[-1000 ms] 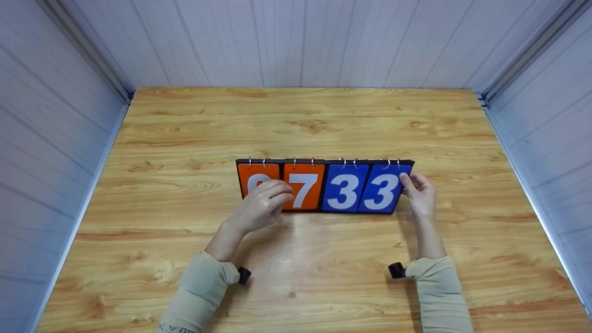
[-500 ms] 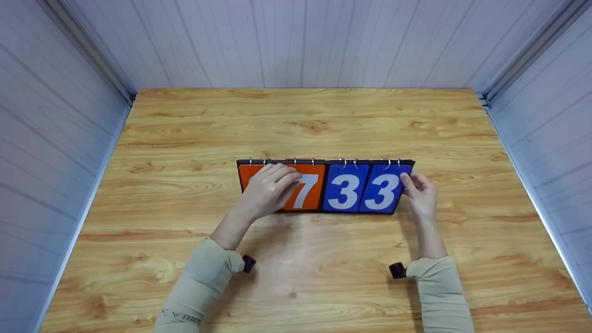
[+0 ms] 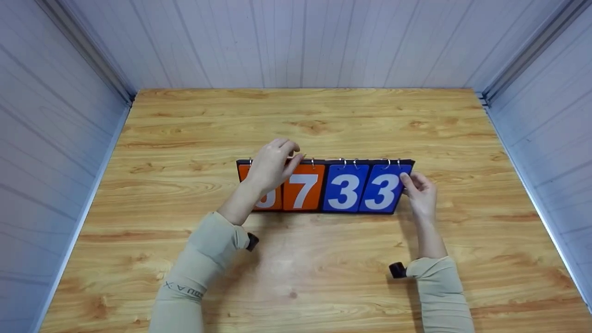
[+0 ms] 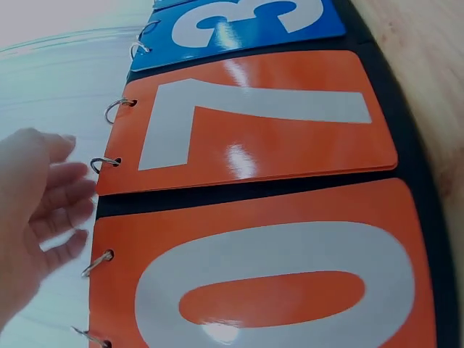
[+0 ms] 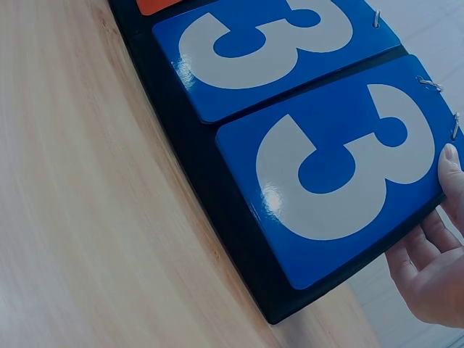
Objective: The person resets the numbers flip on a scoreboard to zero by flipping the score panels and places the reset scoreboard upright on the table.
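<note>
A black flip scoreboard (image 3: pixel 325 163) stands in the middle of the wooden table (image 3: pixel 323 120). It shows an orange 0 card (image 4: pixel 268 283), an orange 7 card (image 4: pixel 254 123) and two blue 3 cards (image 5: pixel 341 167). My left hand (image 3: pixel 273 166) is raised over the board's top edge above the 0 card. Its fingers (image 4: pixel 61 192) are loosely spread beside the metal rings (image 4: pixel 105 163) and hold nothing. My right hand (image 3: pixel 421 194) grips the board's right end, thumb on the front by the last blue 3 and fingers (image 5: pixel 435 268) behind the edge.
White panelled walls (image 3: pixel 300 41) close the table in at the back and on both sides. Bare wood lies in front of and behind the board. A small black camera (image 3: pixel 397 269) sits on each wrist.
My left hand has risen from the face of the left orange card to the board's top edge, uncovering the card, which shows a 0. The right hand and the board have stayed put.
</note>
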